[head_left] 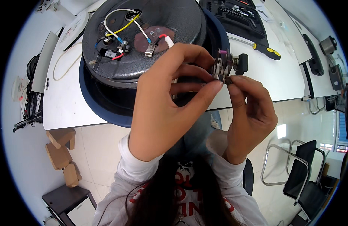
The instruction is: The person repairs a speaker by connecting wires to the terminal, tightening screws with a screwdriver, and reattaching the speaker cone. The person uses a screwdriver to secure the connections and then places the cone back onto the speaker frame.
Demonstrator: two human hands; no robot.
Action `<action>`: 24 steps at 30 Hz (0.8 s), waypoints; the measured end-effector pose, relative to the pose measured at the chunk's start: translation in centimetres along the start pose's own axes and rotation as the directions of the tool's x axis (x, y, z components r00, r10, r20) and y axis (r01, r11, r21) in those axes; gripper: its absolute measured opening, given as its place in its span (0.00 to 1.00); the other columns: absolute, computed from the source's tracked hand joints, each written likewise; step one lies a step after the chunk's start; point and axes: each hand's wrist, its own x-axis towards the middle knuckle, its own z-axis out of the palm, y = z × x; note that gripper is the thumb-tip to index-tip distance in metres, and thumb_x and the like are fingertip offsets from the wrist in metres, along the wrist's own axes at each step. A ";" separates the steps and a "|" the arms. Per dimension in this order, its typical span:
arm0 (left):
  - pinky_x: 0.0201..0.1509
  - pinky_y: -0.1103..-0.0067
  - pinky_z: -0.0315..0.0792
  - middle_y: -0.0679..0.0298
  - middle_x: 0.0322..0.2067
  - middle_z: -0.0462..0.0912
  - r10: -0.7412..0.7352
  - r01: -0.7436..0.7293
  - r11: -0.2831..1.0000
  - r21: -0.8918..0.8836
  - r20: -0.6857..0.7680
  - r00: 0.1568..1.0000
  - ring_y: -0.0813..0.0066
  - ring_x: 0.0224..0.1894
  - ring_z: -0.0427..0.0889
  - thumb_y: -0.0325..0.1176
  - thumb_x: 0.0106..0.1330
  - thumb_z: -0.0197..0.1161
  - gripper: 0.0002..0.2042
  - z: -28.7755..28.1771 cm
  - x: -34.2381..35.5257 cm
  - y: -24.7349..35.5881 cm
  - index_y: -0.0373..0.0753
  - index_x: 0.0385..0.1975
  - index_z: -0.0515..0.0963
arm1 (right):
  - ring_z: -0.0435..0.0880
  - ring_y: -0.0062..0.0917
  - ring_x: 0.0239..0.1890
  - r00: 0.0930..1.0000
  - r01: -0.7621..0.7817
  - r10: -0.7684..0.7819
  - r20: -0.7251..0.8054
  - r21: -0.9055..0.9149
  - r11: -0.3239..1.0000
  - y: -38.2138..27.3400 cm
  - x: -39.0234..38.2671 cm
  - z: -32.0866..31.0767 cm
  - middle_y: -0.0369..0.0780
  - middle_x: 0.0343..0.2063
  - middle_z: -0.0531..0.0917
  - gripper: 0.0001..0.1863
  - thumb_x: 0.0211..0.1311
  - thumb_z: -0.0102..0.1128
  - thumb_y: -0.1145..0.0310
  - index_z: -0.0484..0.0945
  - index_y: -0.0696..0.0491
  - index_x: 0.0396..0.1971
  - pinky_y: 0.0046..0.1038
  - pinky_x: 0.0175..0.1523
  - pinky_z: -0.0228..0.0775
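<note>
My left hand (159,101) is closed, its thumb and fingers pinching a small metal component (223,64) with stacked plates, a purple-pink bit on top and a black block at its right side. From the right, my right hand (253,113) pinches the lower edge of the same component between thumb and forefinger. What the fingertips press on is too small to make out. Behind my left hand lies a round, dark speckled metal appliance body (110,75), with white, yellow and red wires and metal terminals on its upper face. It rests in a dark blue round basin (92,102).
A yellow-and-black screwdriver (267,51) lies on the white table (283,81), right of the basin. Beyond it is an open black socket-set case (234,19). A black chair (304,165) stands at the right, and cardboard pieces (59,154) lie at the lower left.
</note>
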 end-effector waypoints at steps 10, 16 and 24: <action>0.37 0.84 0.74 0.61 0.37 0.76 0.187 -0.189 0.979 0.082 0.038 0.982 0.77 0.34 0.78 0.17 0.43 0.69 0.22 -0.3 0.0 -0.5 0.32 0.41 0.70 | 0.76 0.26 0.29 0.955 0.279 -0.296 -0.007 -0.312 0.908 0.2 -0.5 0.2 0.40 0.27 0.82 0.13 0.40 0.66 0.82 0.81 0.56 0.30 0.20 0.33 0.65; 0.35 0.84 0.73 0.59 0.37 0.78 0.200 -0.208 0.971 0.121 0.073 0.977 0.78 0.32 0.78 0.18 0.43 0.70 0.22 -0.6 0.1 -0.5 0.31 0.41 0.72 | 0.75 0.24 0.30 0.962 0.261 -0.271 -0.033 -0.181 0.948 1.1 -0.9 0.3 0.40 0.28 0.81 0.14 0.39 0.67 0.81 0.81 0.55 0.31 0.19 0.31 0.64; 0.35 0.84 0.73 0.59 0.36 0.78 0.011 -0.027 0.994 0.107 0.147 0.989 0.78 0.31 0.79 0.17 0.45 0.67 0.20 -1.7 -0.2 0.2 0.30 0.41 0.72 | 0.71 0.20 0.29 0.966 0.254 -0.260 0.004 -0.233 0.939 1.1 -1.4 -0.1 0.35 0.29 0.74 0.15 0.37 0.69 0.78 0.83 0.50 0.30 0.16 0.28 0.58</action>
